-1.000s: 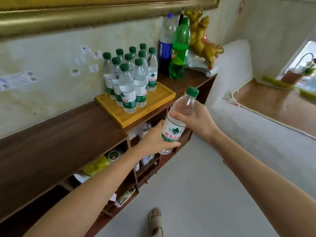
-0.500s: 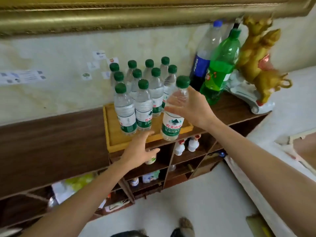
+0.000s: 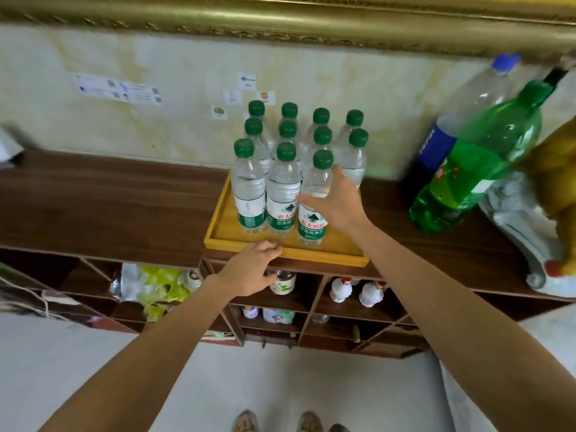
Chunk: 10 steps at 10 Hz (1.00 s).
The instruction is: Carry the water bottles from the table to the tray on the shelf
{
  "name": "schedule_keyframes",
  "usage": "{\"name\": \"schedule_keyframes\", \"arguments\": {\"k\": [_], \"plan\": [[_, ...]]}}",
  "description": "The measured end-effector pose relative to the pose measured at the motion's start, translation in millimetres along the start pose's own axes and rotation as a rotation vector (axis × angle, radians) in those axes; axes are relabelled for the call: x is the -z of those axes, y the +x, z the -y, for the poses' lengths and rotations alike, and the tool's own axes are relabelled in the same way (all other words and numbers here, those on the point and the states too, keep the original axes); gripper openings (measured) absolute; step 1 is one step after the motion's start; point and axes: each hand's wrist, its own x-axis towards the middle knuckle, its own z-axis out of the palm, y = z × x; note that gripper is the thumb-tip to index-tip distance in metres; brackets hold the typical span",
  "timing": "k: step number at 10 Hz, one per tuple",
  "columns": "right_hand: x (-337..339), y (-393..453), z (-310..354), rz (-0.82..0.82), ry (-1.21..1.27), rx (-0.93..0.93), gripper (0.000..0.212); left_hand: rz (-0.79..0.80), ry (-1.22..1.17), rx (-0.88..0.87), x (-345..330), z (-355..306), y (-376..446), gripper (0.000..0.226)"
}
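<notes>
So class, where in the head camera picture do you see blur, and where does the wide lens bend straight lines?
Head view: the large green bottle and blue-capped bottle at right smear with blur; the water bottles on the tray stay fairly sharp; the gold frame bows near the top edge.

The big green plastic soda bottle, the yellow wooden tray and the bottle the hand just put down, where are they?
big green plastic soda bottle (image 3: 477, 169): head view, on its green body.
yellow wooden tray (image 3: 327, 255): head view, on its front rim.
clear water bottle with green cap (image 3: 311, 224): head view, on its label, under the right hand (image 3: 335, 201).

Water bottles (image 3: 282, 194) in tray (image 3: 224, 213) on shelf (image 3: 109, 201), soda bottles (image 3: 473, 169) right.
</notes>
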Motion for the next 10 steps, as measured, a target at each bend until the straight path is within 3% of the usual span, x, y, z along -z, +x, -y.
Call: {"name": "schedule_keyframes", "arguments": {"k": [2, 7, 9, 10], "plan": [[12, 4, -5, 0.143, -0.086, -0.044, 0.086, 0.011, -0.001, 0.032, 3, -3, 1, 0.065], [-1, -2, 6, -0.002, -0.041, -0.115, 0.08, -0.02, 0.082, 0.005, -2, -4, -3, 0.072], [8, 0, 2, 0.138, -0.03, -0.19, 0.085, 0.054, 0.129, -0.038, 8, 1, -2, 0.073], [26, 6, -3, 0.196, -0.06, -0.249, 0.066, 0.159, 0.086, -0.035, 24, 0, 4, 0.064]]}}
